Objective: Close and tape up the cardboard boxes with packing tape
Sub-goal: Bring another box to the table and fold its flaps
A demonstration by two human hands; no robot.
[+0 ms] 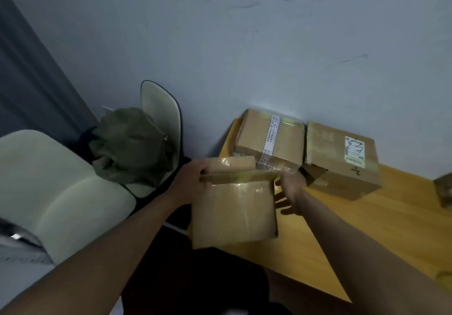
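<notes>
A small cardboard box [232,214] with glossy clear tape on its side stands at the left edge of the wooden table [342,236]. Its top flaps [234,167] are partly up. My left hand [189,180] grips the box's upper left edge, fingers curled over the flap. At the box's upper right corner is my right hand [291,187], thumb by the end of the flap and fingers spread loosely beside the box wall. No tape roll is in sight.
Two closed cardboard boxes stand against the wall behind: one with a printed white tape strip [269,141], one with a shipping label [342,160]. A brown object [444,190] shows at the right edge. Left of the table are pale chairs [49,192] and a green cloth [132,145].
</notes>
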